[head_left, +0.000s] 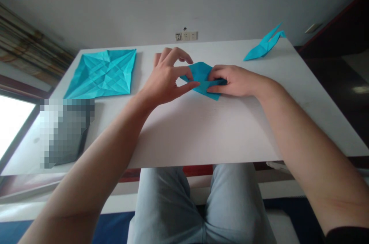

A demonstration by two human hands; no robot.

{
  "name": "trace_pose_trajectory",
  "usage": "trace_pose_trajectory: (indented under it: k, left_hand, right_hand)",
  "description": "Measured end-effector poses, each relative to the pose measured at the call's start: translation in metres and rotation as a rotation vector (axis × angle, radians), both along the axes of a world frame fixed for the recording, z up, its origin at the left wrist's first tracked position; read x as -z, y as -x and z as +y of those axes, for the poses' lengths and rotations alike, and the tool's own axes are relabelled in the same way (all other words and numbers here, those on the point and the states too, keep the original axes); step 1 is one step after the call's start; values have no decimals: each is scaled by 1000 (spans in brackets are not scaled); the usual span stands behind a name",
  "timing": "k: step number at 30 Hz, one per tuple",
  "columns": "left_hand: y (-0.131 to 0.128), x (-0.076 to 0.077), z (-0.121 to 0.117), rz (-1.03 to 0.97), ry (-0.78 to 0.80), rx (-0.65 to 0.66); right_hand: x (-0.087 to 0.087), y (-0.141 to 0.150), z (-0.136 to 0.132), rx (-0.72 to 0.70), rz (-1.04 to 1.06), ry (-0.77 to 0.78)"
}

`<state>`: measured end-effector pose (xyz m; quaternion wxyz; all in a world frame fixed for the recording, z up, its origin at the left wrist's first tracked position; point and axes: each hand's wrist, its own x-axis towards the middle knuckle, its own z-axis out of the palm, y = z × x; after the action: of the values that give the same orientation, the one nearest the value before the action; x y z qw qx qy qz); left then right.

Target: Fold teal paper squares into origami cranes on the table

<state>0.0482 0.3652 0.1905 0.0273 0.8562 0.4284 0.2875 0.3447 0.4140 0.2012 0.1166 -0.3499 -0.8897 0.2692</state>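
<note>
Between my hands, over the middle of the white table, is a partly folded sheet of blue origami paper (200,70). My left hand (168,74) pinches its left corner between thumb and index finger, the other fingers arched above. On the paper's right side, my right hand (232,79) grips a raised flap, thumb in front and fingers behind. Part of the flap is hidden by the right fingers. A finished blue paper crane (263,47) stands at the back right. At the back left a creased, unfolded blue sheet (103,72) lies flat.
The white table (207,136) reaches back to a grey wall with sockets (186,36). A blurred-out dark flat object (69,132) lies at the left, beside my left forearm. Behind my left hand a small brownish object (157,59) is partly hidden. My legs are under the front edge.
</note>
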Motion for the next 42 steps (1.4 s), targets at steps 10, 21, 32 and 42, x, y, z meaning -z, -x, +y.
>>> trace_pose_trajectory:
  k: [10, 21, 32, 42]
  left_hand:
    - [2, 1, 4, -32, 72, -81]
    - [-3, 14, 5, -160, 171, -190]
    - [1, 20, 18, -423, 352, -219]
    - [4, 18, 22, -403, 270, -298]
  right_hand:
    - [4, -4, 6, 57, 11, -30]
    - [11, -5, 6, 124, 75, -95]
    - [16, -14, 9, 177, 36, -223]
    - [12, -20, 13, 89, 105, -118]
